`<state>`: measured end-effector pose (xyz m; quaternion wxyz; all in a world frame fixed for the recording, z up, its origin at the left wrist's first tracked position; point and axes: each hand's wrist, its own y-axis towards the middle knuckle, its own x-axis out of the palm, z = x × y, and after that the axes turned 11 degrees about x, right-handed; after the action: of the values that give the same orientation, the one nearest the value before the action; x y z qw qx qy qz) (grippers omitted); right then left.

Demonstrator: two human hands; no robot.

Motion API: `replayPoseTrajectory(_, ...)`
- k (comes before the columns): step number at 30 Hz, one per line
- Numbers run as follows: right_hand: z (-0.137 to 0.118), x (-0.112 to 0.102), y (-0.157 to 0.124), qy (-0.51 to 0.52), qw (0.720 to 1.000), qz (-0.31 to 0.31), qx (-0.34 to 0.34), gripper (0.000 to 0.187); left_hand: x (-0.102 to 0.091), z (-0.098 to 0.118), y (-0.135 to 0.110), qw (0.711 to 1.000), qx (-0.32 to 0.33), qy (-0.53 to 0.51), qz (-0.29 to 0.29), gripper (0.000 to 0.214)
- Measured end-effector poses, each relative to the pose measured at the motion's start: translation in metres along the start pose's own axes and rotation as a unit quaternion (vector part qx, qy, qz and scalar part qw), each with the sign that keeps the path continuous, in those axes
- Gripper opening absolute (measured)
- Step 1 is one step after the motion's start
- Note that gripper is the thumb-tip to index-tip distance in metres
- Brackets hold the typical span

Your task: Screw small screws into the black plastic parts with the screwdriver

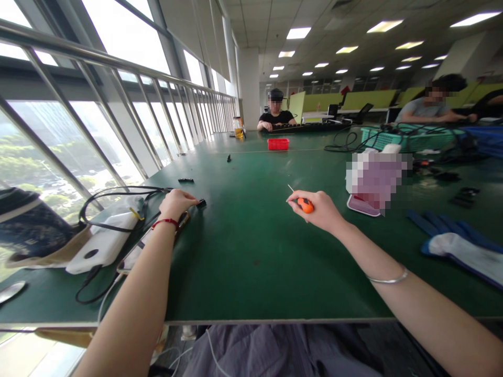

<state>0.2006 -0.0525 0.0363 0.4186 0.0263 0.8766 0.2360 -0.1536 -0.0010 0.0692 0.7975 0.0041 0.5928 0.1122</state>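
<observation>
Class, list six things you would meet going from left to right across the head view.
Dark cup, left hand, small black piece at that hand, red tray, orange screwdriver handle, blue-and-white glove.

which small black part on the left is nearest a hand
The black part at the left hand; the black strip and farthest piece lie beyond, untouched.

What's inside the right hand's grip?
What looks like a screwdriver: part of its orange-and-black handle and its thin shaft show. The right hand covers where they meet, so that stretch can't be seen.
</observation>
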Motion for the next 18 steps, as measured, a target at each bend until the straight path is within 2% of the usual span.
replayPoseTrajectory(7,-0.0013,-0.0003,0.0,-0.004,1.0,-0.002,0.002,0.016,0.0016,-0.0024,0.0019,1.0,0.002,0.002,-0.014,0.025)
replayPoseTrajectory(18,-0.0003,-0.0003,-0.0002,-0.003,1.0,-0.011,-0.002,0.016,0.0015,-0.0019,0.0005,1.0,0.003,-0.006,0.004,0.023)
